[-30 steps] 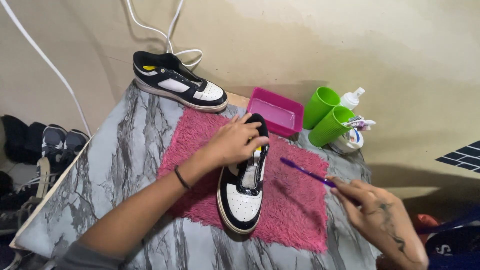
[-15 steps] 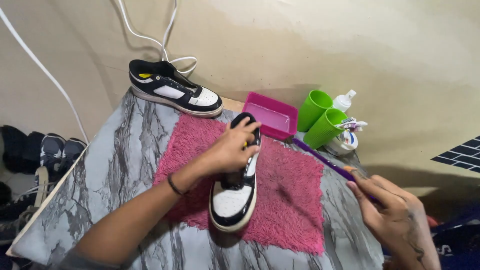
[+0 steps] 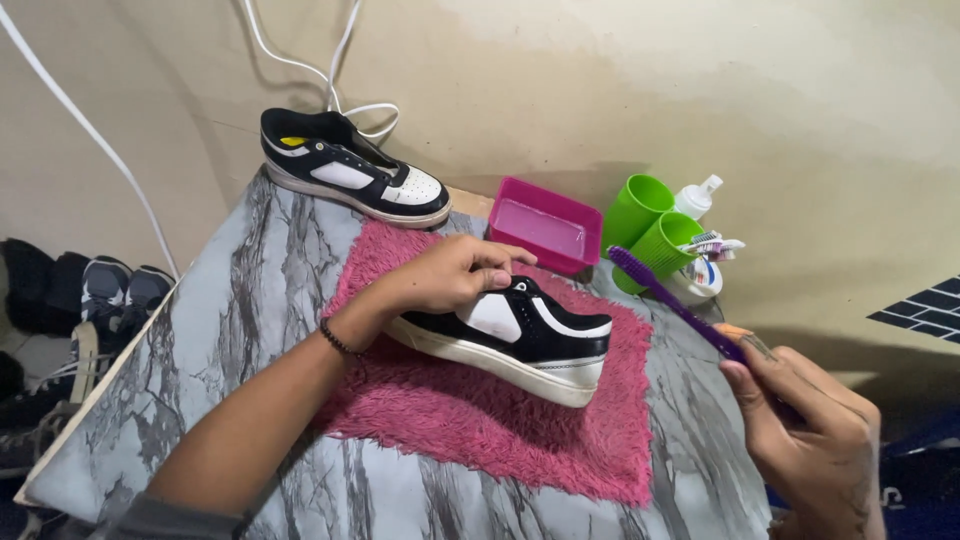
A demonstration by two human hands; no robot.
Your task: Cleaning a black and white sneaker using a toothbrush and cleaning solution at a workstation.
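A plain beige wall (image 3: 620, 90) fills the upper half of the view, its paint uneven, paler toward the top right and darker lower down, where soft shadows fall behind whatever stands against it. Two white cables (image 3: 300, 60) hang down it in loops at the upper left, and another white cable (image 3: 90, 120) runs slantwise across the far left. The surface (image 3: 240, 300) is covered in grey marble-patterned sheet with dark veins, its pale wooden edge (image 3: 90, 400) showing along the left side. Beyond that edge, low on the floor, several dark shoes (image 3: 90, 300) lie in shadow. At the far right, a dark tiled patch (image 3: 925, 310) shows.
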